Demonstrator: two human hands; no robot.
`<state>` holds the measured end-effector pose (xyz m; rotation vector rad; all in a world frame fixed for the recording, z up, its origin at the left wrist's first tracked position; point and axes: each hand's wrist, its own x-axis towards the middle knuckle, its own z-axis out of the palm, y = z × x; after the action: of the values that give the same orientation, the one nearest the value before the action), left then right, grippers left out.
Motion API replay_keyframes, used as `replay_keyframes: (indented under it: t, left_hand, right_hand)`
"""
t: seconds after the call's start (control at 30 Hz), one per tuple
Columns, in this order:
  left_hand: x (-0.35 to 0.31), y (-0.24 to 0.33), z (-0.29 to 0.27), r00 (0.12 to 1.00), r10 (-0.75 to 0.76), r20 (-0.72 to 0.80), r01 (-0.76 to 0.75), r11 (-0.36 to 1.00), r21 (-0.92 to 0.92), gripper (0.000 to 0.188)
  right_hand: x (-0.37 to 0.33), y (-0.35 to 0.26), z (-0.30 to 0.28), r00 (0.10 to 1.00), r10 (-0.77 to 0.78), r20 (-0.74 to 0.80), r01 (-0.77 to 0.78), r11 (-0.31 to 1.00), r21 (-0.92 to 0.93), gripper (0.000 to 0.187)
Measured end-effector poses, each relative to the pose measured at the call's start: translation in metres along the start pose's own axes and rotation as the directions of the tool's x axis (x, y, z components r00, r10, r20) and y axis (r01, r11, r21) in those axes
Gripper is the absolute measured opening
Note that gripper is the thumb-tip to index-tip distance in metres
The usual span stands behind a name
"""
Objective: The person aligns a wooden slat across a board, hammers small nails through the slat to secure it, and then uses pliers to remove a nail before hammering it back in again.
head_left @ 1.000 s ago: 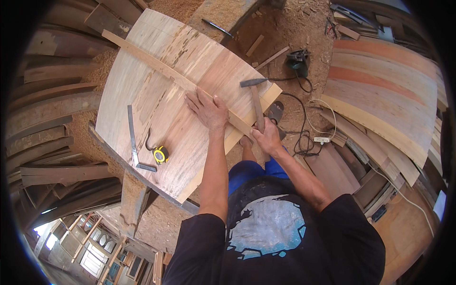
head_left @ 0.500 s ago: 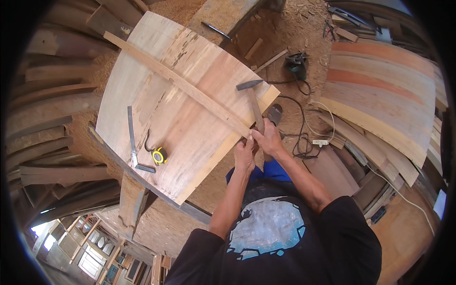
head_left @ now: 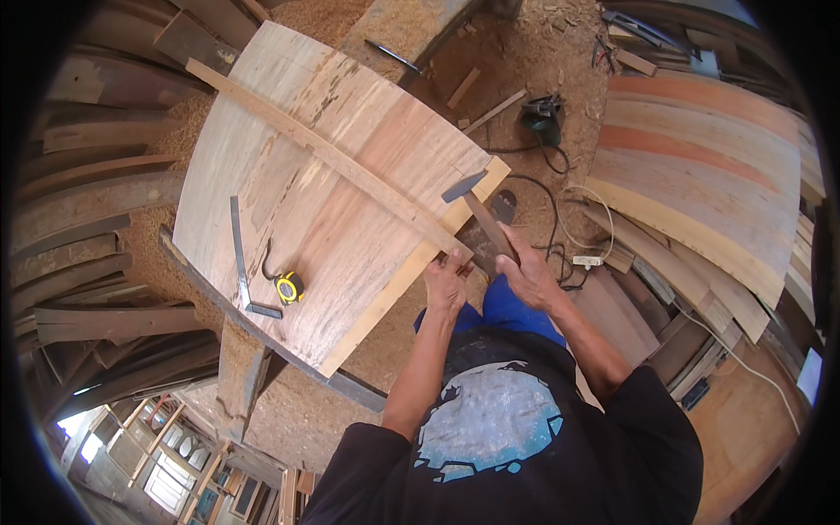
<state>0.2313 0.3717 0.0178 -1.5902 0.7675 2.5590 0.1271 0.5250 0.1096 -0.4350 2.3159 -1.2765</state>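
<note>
A long, narrow light-brown wooden strip [head_left: 332, 157] lay across a broad panel of pale and reddish boards [head_left: 350, 219], its far end past the panel's upper-left edge and its near end past the lower-right edge, the one with a yellowish wooden border [head_left: 385, 313]. The left hand [head_left: 446, 284] was at that near end, fingers bent up against it; whether they were clamped on it could not be told. The right hand [head_left: 528, 269] was clamped round the wooden handle of a dark-headed hammer [head_left: 484, 216], which slanted so that its head showed over the border, near the panel's right corner. The two hands were apart, just beside each other.

Near the panel's lower-left edge lay a dark metal L-shaped square [head_left: 241, 262], its short arm toward the bottom corner, and just beside it a yellow-and-black tape measure [head_left: 289, 286]. Beyond the upper-right edge, a slim black pen-like tool [head_left: 394, 55] rested on a dusty beam [head_left: 407, 24].
</note>
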Motion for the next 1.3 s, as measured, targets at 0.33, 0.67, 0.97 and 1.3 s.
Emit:
replay_keyframes:
  t: [0.33, 0.67, 0.97, 1.3]
  left_hand:
    - [0.004, -0.004, -0.003, 0.999, 0.007, 0.032, -0.007, 1.0, -0.01, 0.05]
    - [0.002, -0.003, 0.002, 1.0, 0.017, 0.011, -0.016, 1.0, -0.023, 0.049]
    - [0.002, -0.002, 0.005, 0.999, 0.043, -0.01, -0.043, 0.999, -0.016, 0.041]
    - [0.0, 0.001, 0.004, 1.0, -0.003, -0.027, 0.002, 0.999, -0.041, 0.042]
  right_hand:
    - [-0.012, -0.008, -0.015, 0.845, 0.373, 0.384, -0.497, 0.812, 0.304, 0.056]
    - [-0.011, -0.008, -0.015, 0.836, 0.386, 0.39, -0.523, 0.775, 0.354, 0.049]
    - [-0.007, 0.012, -0.016, 0.884, 0.248, 0.396, -0.368, 0.892, 0.263, 0.052]
    - [-0.033, 0.014, -0.023, 0.992, 0.124, 0.029, -0.127, 0.985, 0.113, 0.055]
